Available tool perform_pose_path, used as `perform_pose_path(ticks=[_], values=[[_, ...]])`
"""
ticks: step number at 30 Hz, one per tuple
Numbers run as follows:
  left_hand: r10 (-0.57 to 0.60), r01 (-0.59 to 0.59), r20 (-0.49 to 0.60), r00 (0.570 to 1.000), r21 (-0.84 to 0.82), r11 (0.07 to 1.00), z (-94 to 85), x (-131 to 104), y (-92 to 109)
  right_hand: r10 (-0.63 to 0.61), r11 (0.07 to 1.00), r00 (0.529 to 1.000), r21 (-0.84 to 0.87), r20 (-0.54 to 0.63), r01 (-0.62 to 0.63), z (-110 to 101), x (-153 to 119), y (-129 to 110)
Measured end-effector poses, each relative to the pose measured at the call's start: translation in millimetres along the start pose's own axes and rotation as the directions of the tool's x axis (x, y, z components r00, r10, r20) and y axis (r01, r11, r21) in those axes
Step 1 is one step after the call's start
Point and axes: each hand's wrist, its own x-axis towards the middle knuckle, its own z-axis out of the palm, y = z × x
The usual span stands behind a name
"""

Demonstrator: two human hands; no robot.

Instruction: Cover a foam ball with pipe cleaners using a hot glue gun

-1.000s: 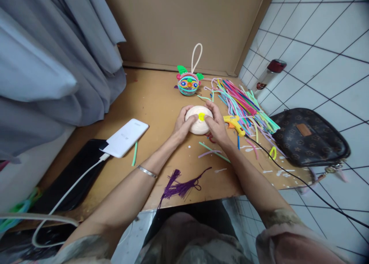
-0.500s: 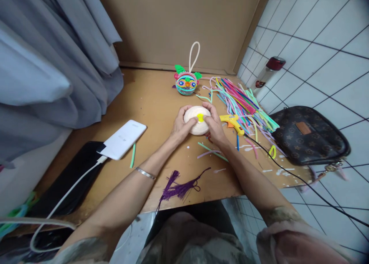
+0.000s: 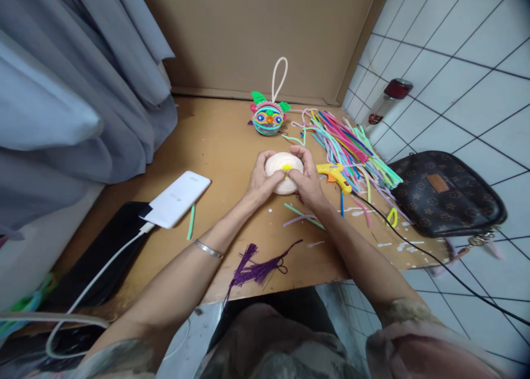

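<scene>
Between my two hands is a round, cream-coloured coiled piece [image 3: 284,185] with a small yellow centre [image 3: 286,168]. My left hand [image 3: 262,175] wraps its left side, thumb pressed on the yellow spot. From the right, my right hand [image 3: 307,177] grips it too, its thumb meeting the other at the centre. A yellow glue gun [image 3: 337,175] lies just right of my right hand. Behind the hands stands a colourful lion-face ornament [image 3: 268,119] with green ears and a white loop. Toward the front edge lies a purple tassel [image 3: 259,271].
Many coloured pipe cleaners [image 3: 343,141] spread at the right back, near a red-capped bottle [image 3: 389,100] and a brown patterned bag [image 3: 447,194]. A cabled white power bank [image 3: 178,198] lies left, by a black flat item [image 3: 103,252]. The glue gun's cord [image 3: 418,252] crosses the right edge.
My right thumb has shifted slightly left over the yellow centre, covering more of it. Both hands keep their hold, and the other things stay put.
</scene>
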Motion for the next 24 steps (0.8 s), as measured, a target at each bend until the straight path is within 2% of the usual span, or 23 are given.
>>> perform_pose_path(ticks=[4, 10, 24], values=[[0.002, -0.002, 0.006, 1.0, -0.019, 1.0, -0.8, -1, -1, 0.034, 0.998, 0.999, 0.045, -0.04, -0.033, 0, 2, -1], [-0.057, 0.06, 0.035, 0.998, -0.11, 0.992, -3.0, 2, -1, 0.103, 0.964, 0.994, 0.249, -0.031, -0.092, -6, 12, 1], [-0.034, 0.034, -0.001, 0.999, -0.054, 0.998, -6.9, 6, -2, 0.079, 0.968, 0.997, 0.239, -0.007, -0.075, -6, 11, 3]])
